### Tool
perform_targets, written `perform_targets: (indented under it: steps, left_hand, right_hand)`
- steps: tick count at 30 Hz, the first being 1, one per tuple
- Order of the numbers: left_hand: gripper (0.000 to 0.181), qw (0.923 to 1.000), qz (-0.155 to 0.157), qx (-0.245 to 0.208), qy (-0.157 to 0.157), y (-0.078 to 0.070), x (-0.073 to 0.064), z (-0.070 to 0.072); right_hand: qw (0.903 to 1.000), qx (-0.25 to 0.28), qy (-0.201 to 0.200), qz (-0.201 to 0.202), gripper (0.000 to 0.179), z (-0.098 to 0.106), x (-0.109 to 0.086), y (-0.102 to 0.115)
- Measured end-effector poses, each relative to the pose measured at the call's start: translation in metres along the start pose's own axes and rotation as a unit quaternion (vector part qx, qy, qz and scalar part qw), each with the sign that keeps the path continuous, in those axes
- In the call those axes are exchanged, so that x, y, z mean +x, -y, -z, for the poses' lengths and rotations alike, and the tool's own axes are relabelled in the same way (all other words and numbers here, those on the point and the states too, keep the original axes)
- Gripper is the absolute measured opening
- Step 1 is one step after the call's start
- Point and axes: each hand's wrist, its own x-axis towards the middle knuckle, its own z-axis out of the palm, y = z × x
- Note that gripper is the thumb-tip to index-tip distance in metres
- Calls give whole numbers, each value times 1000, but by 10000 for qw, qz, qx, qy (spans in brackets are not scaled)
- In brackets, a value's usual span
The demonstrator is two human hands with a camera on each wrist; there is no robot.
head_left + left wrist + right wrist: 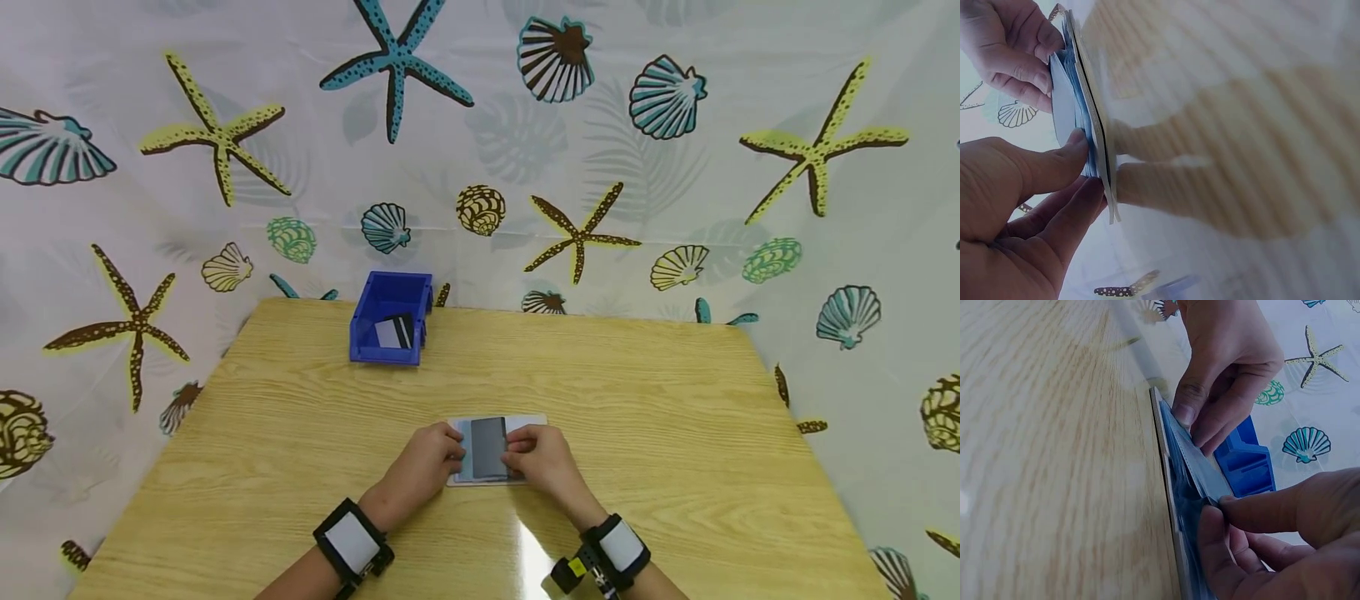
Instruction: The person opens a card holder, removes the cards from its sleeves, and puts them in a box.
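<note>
A card holder booklet [528,422] with pale covers and bluish plastic sleeve pages lies opened on the table. On its pages is a dark grey card [489,448], apparently in a sleeve. My left hand [429,457] grips the booklet's left side, the thumb on the pages and fingers at the cover's edge in the left wrist view. My right hand [546,454] pinches the edge of a sleeve page [1200,467] between thumb and index finger, at the grey card's right side. Whether the card itself is also pinched is unclear.
A blue plastic bin [384,362] stands at the back left of the wooden table [637,392], with a few white and black cards [390,332] inside. A curtain [480,150] printed with shells and starfish hangs behind the table and along its sides.
</note>
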Motion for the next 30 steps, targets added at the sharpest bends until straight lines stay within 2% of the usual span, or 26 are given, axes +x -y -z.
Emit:
perform_targets:
  steps: [4, 9, 15, 20, 26, 28, 30]
  left_hand:
    - [33, 9995, 84, 235, 200, -1, -2, 2]
    - [38, 9953, -64, 723, 647, -4, -4, 1]
    - [40, 9933, -187, 988, 574, -5, -7, 0]
    - [34, 9964, -167, 738, 373, -3, -6, 4]
    - [23, 9987, -104, 489, -3, -4, -1, 10]
    - [20, 9997, -37, 194, -125, -9, 3, 9]
    - [19, 9993, 53, -291, -231, -15, 6, 6]
  right_hand:
    - [9998, 179, 108, -60, 22, 2, 0, -2]
    - [9997, 141, 154, -88, 23, 4, 0, -3]
    - [9998, -143, -18, -108, 21, 16, -3, -1]
    - [9988, -335, -306, -179, 20, 27, -4, -2]
    - [9962, -537, -682, 103, 22, 29, -2, 4]
    - [9962, -339, -774, 206, 22, 29, -5, 8]
    - [9961, -44, -818, 339, 22, 27, -9, 12]
